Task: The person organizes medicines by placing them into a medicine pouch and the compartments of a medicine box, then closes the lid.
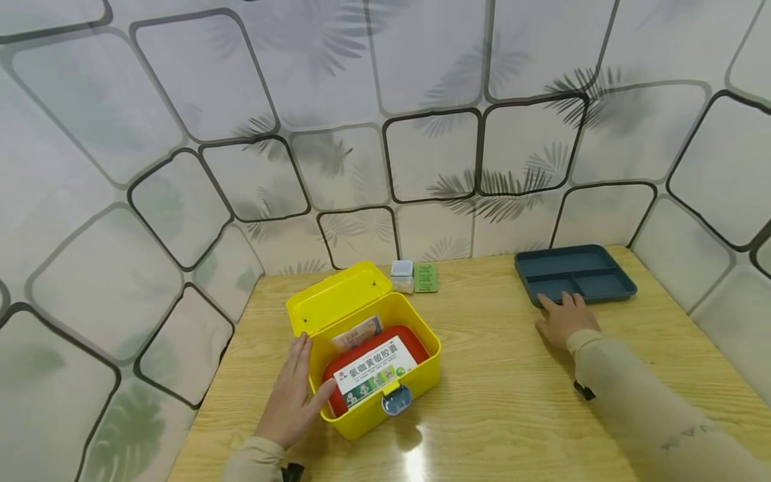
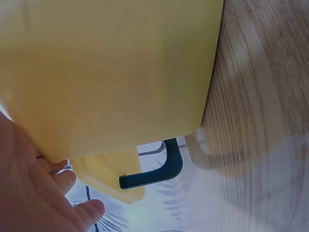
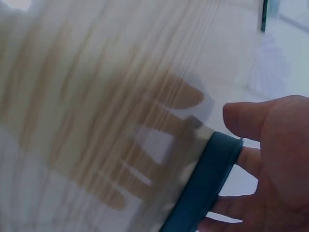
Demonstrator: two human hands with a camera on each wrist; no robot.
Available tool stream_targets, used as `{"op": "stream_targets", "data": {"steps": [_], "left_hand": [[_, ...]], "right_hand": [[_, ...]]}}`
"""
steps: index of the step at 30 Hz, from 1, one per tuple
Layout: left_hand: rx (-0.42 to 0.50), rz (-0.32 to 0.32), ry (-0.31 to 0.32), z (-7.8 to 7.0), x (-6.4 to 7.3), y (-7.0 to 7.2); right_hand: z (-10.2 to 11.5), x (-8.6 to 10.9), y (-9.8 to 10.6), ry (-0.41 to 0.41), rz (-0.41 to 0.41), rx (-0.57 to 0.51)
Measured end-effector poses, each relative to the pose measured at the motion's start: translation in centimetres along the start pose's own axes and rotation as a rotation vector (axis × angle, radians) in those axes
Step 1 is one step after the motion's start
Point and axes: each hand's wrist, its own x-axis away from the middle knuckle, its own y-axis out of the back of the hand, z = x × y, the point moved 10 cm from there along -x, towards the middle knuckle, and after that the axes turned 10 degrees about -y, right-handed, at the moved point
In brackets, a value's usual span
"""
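A yellow plastic box (image 1: pixel 421 383) with its lid (image 1: pixel 340 298) swung back stands left of centre on the wooden table. Inside lie a red case (image 1: pixel 414 340), a white printed medicine carton (image 1: pixel 375 369) and a flat printed packet (image 1: pixel 359 333). My left hand (image 1: pixel 289 398) rests along the box's left side, fingers straight, thumb near the rim. At the right, my right hand (image 1: pixel 566 320) reaches the near edge of a dark blue divided tray (image 1: pixel 563 258). Its fingers extend over the tray's rim; in the right wrist view the thumb (image 3: pixel 244 118) stands apart from them, close to the tray's corner.
Behind the box, a small white container (image 1: pixel 401 278) and a green blister-like pack (image 1: pixel 425 278) lie near the back curtain (image 1: pixel 434 157). A clear latch (image 1: pixel 397 400) juts from the box front. The left wrist view shows a dark handle (image 2: pixel 159 174) on the box.
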Motion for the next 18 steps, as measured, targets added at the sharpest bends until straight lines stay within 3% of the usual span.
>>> {"op": "stream_targets", "data": {"steps": [18], "left_hand": [[-0.005, -0.004, 0.005, 0.1, 0.0, -0.1]], "right_hand": [[11.6, 6.1, -2.1, 0.2, -0.081, 0.211]]}}
